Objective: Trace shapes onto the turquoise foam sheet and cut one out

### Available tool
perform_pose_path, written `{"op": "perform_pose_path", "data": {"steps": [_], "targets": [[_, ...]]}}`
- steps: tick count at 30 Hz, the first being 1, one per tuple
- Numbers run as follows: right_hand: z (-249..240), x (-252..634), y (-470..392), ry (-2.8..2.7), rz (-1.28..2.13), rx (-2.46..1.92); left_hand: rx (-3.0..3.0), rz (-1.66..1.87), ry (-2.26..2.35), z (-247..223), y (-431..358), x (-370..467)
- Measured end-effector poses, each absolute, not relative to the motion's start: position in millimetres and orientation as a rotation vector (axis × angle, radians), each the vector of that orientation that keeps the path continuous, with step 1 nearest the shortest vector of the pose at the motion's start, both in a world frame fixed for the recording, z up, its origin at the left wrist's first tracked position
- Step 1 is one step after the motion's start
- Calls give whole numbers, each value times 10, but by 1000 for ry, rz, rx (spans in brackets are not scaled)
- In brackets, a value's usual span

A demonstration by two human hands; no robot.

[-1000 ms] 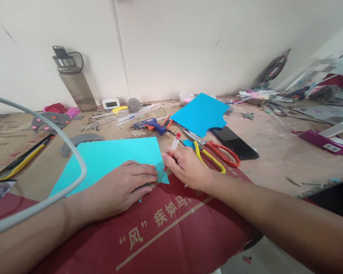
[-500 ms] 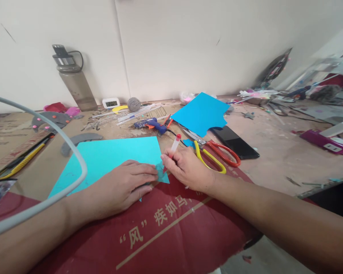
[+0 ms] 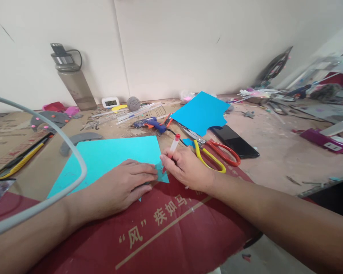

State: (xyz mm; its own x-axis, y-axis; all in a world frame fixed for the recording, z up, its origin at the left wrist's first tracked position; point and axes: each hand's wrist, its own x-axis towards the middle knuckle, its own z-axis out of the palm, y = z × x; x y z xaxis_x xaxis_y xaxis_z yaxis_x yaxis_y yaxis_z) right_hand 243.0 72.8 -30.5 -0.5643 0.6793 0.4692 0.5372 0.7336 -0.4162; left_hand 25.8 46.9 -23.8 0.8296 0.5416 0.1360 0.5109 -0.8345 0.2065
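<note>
Turquoise sheet (image 3: 117,152), one: smooth, matte, straight along its far edge, narrowing to a point at the near right corner; a few faint dark marks at the near left. Lies flat, partly on the red printed cardboard (image 3: 188,236), in front of the person; near edge largely hidden by the left hand (image 3: 131,184). Darker teal patch at the right corner; shadow or separate piece, cannot tell.

Pen (image 3: 174,144), one: whitish translucent barrel, red end plug, red toward the point. Held tilted, lower end at the sheet's right corner.

Left hand: palm down on the sheet, fingers extended and close together, thumb slightly apart. Right hand (image 3: 185,165): fingers clamped on the pen.

Adjacent: scissors (image 3: 201,141), one yellow and one red handle, just beyond the right hand; blue sheet (image 3: 198,114), notched edge, over the blades.
</note>
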Motion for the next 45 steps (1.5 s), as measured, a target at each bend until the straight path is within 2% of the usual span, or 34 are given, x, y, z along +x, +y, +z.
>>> {"op": "perform_pose_path", "data": {"steps": [45], "targets": [[-288,2409,664,-2338,516,-885,2695,286,762,-141,475,249]]}}
